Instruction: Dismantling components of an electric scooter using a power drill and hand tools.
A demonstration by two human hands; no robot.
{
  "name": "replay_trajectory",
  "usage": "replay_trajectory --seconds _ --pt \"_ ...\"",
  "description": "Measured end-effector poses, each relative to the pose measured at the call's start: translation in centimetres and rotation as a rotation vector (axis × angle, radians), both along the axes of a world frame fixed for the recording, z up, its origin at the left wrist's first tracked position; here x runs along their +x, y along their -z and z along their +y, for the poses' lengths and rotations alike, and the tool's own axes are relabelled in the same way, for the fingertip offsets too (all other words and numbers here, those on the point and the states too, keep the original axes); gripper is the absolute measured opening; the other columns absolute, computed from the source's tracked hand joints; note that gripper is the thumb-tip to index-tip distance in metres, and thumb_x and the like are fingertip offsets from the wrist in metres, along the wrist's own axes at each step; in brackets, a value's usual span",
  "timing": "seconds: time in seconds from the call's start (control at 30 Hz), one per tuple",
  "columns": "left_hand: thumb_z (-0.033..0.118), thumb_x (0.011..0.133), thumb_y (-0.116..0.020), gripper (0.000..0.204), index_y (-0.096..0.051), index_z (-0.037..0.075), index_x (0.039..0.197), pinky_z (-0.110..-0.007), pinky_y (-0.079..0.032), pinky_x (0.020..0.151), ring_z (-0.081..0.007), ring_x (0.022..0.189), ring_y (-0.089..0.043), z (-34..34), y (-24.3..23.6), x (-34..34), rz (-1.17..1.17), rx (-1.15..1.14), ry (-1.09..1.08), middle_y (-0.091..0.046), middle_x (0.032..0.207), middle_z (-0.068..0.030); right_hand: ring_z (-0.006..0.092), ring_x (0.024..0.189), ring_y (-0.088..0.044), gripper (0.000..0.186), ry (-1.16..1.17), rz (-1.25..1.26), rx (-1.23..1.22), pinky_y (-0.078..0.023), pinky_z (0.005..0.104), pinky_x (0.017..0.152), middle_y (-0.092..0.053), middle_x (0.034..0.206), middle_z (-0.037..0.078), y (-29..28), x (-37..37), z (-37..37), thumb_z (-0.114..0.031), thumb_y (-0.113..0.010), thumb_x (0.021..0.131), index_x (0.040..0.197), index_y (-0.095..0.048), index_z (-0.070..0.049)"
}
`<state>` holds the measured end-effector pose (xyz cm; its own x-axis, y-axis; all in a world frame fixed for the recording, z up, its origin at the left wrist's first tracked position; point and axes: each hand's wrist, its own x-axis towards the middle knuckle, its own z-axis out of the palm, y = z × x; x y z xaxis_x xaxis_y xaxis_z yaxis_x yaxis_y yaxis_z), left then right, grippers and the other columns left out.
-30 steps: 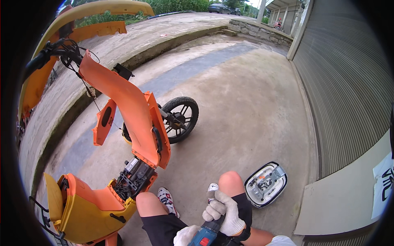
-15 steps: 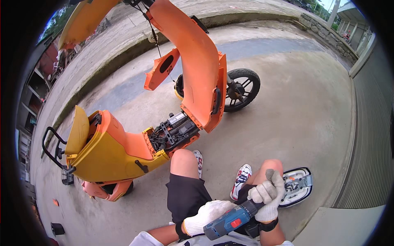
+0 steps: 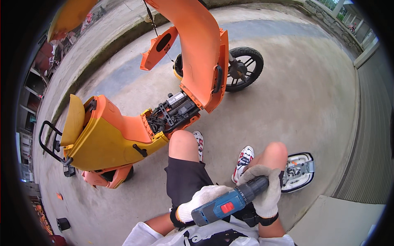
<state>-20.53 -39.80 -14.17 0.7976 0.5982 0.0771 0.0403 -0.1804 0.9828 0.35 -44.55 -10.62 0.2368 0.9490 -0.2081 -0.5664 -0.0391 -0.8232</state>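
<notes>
- The floor around me was of stained concrete, with a blue-grey strip on its far side.
- Beyond the strip ran a low curb; at my right stood a ribbed shutter, and nearer to me a pale panel.
- The scooter, orange and yellow, stood in front and to my left; its middle was open and showed black parts.
- Just beside my right knee, on the floor, lay a white tray with dark edge, holding small dark pieces.
- The drill, blue and black, was in front of my body, tilted, with its front end to my right.
- My right hand, in a pale glove, was clamped on this front end, the fingers bent around it.
- My left hand, also gloved, was against the drill from the left; its fingers went behind the tool, so I could not tell how far they were closed.
</notes>
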Motion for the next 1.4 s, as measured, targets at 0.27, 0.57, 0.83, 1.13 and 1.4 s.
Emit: replay_trajectory --seconds 0.27,0.57,0.83,1.13,1.4 --pt "0.021 0.083 -0.075 0.046 -0.064 0.004 0.125 -0.036 -0.055 0.084 -0.0314 0.097 -0.071 -1.2 2.1 -0.1 0.018 -0.409 0.049 -0.071 0.105 -0.0146 0.0326 0.087 -0.069 0.076 0.086 0.035 0.006 -0.056 0.0469 0.082 -0.070 0.096 0.022 0.4 0.9 -0.8 -0.062 -0.035 0.105 0.110 -0.064 0.009" --pt "0.020 0.084 -0.077 0.041 -0.063 0.001 0.117 -0.039 -0.055 0.075 -0.0216 0.078 -0.067 -1.9 0.2 -3.7 0.080 -0.418 -0.166 -0.068 0.092 -0.0113 0.0171 0.064 -0.064 0.043 0.587 -0.407 0.053 -0.053 0.0285 0.057 -0.070 0.083 0.014 -1.4 8.8 -3.0 -0.037 -0.062 0.102 0.111 -0.066 0.005" --pt "0.030 0.089 -0.071 0.047 -0.053 0.001 0.121 -0.041 -0.046 0.074 -0.0219 0.071 -0.056 1.7 -0.7 -4.0 -0.351 -0.509 -0.464 -0.059 0.080 -0.0071 0.0145 0.061 -0.063 0.042 0.882 -0.860 0.471 -0.051 0.0271 0.056 -0.068 0.078 0.010 -8.6 15.7 -10.6 -0.032 -0.066 0.098 0.120 -0.064 0.004" --pt "0.034 0.098 -0.061 0.039 -0.047 0.005 0.118 -0.033 -0.041 0.069 -0.0148 0.067 -0.046 1.9 1.0 -3.5 -0.542 -0.603 -0.530 -0.045 0.075 -0.0019 0.0144 0.063 -0.064 0.038 0.967 -0.920 0.304 -0.051 0.0265 0.057 -0.070 0.080 0.010 -7.1 16.6 -12.5 -0.026 -0.070 0.094 0.117 -0.067 0.003" --pt "0.034 0.100 -0.061 0.040 -0.048 0.003 0.122 -0.031 -0.036 0.068 -0.0127 0.066 -0.037 2.9 2.0 -3.7 -0.563 -0.664 -0.488 -0.036 0.075 0.0002 0.0142 0.065 -0.066 0.034 0.973 -0.924 0.211 -0.052 0.0259 0.058 -0.071 0.082 0.011 -6.0 15.8 -13.8 -0.021 -0.073 0.089 0.115 -0.069 0.002"
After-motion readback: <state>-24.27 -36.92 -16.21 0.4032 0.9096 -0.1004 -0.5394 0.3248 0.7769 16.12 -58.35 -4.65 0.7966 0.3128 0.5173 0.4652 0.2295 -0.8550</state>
